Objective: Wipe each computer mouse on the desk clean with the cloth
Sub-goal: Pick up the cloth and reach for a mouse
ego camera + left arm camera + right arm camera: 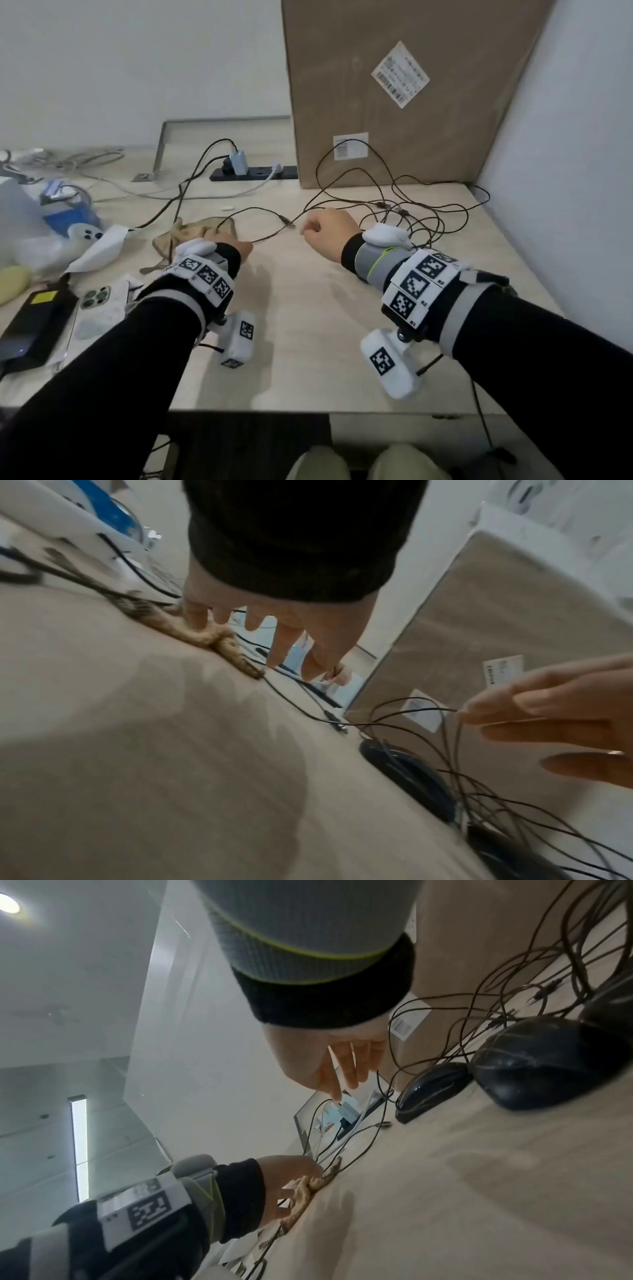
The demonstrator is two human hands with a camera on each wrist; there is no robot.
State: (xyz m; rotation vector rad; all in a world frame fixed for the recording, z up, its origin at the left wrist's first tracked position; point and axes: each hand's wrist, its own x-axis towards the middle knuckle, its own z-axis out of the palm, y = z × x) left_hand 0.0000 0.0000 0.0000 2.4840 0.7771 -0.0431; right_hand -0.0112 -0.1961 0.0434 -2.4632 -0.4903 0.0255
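The cloth [197,233], tan and crumpled, is found on the desk [308,342] well in front of the cardboard box [404,92] and off its left corner. The left hand [239,247] is laid over the cloth's near edge; in the left wrist view its fingers [198,615] are seen spread and straight, with only the outermost fingertip touching the fabric. A thin black cable [253,212] is draped across the cloth's far side. The right hand [329,229] is held above the desk in front of the box, its thumb and forefinger pinching this cable. Two dark mice [431,1088] [548,1058] are noted in the right wrist view, side by side amid tangled cables near the box, apart from both hands. A power strip [253,173] lies beside the box's left corner.
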